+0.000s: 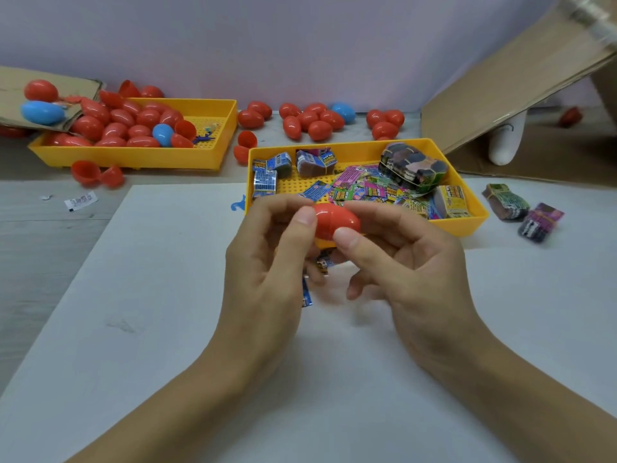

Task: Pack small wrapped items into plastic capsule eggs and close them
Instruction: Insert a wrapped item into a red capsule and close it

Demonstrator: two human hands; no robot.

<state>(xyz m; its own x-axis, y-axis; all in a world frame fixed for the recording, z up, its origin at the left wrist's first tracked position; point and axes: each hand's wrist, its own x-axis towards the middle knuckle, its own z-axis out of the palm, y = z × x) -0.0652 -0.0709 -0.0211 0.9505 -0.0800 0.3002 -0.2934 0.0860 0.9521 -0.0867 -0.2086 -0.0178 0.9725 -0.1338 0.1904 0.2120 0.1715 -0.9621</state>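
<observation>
1. While both hands meet over the white sheet (pixel 167 295), the red capsule egg (pixel 335 220) is held between them, just in front of the near rim of the yellow tray of wrapped items (pixel 474 225).
2. Left hand (pixel 267 262): thumb and forefinger curl round the egg's left end; lower fingers also tuck a blue wrapped item (pixel 306 295) against the palm.
3. Right hand (pixel 400 259): thumb presses the egg's lower right side, fingers curl behind it; a narrow pinch, holding the egg.
4. Axis: the egg's long axis runs roughly left to right, one end to each hand, so a closing push would run along that line, hand toward hand.
5. Seam: the halves look joined; whether fully snapped cannot be told, the thumbs covering part of it.
6. Reach: both hands equally near; neither needs to travel.
7. Stock: far yellow tray of eggs (pixel 213 158) at upper left; loose eggs (pixel 314 120) lie behind on the table.
</observation>
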